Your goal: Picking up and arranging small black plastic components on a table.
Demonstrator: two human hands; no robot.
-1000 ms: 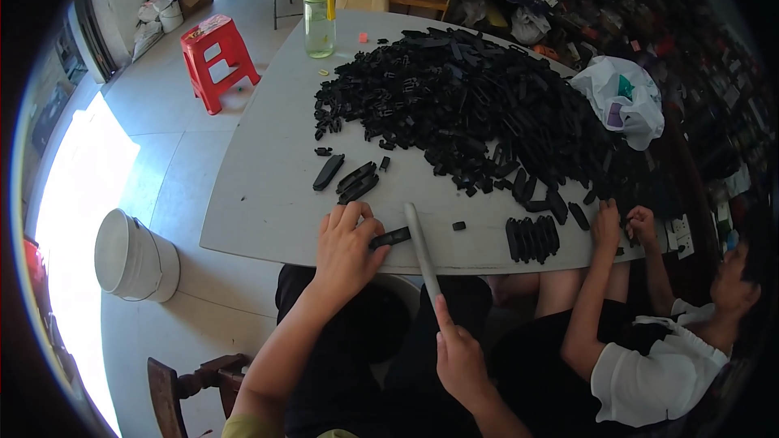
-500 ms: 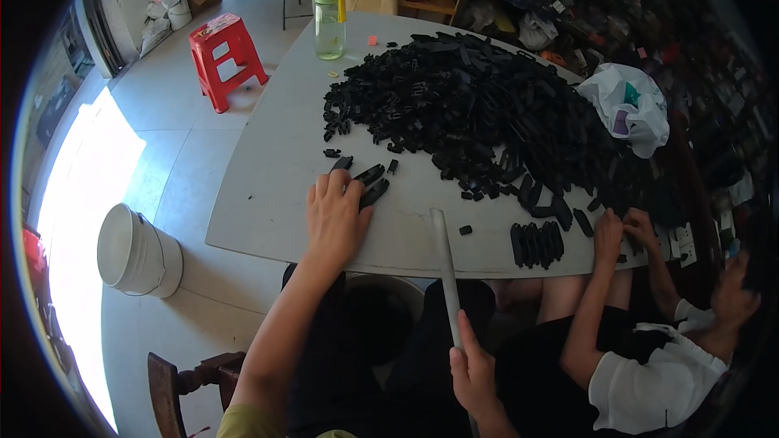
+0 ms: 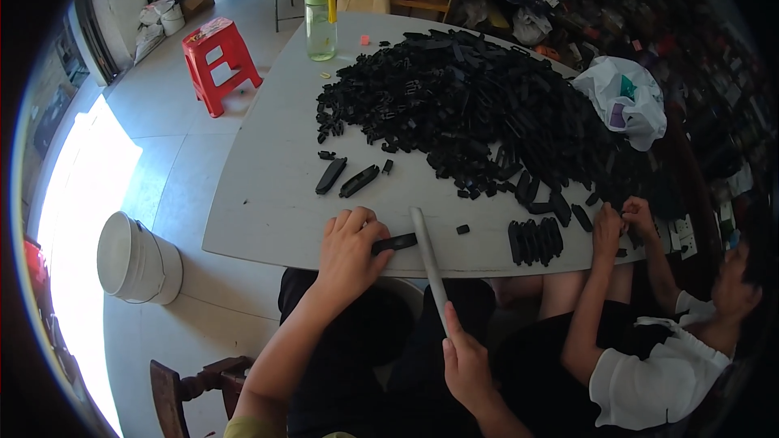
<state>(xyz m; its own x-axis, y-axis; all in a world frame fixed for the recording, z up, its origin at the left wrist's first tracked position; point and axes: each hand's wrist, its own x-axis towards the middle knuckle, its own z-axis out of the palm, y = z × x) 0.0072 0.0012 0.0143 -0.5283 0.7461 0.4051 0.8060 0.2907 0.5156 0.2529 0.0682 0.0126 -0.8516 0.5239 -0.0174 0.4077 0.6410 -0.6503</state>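
Note:
Near the table's front edge, my left hand [image 3: 349, 250] pinches one end of a long, narrow black plastic part [image 3: 396, 243]. The part's other end points right, at the upper end of a long grey bar [image 3: 430, 261]; I cannot tell whether they touch. My right hand [image 3: 466, 363] is wrapped round the bar's lower end, below the table edge. Beyond my left hand lie two more long black parts [image 3: 359, 182], with a small black piece [image 3: 388, 166] beside them. Another small black piece [image 3: 462, 229] lies right of the bar.
A large heap of black plastic parts [image 3: 479, 105] covers the table's far middle and right. A row of black parts [image 3: 535, 242] stands near a co-worker's hands [image 3: 607, 231]. A bottle [image 3: 321, 28], a white plastic bag [image 3: 625, 101], a red stool [image 3: 217, 65] and a bucket [image 3: 139, 259] surround the work.
My left hand has drawn back toward the table edge and to the right, bringing one black part with it. The grey bar's upper end has shifted slightly left.

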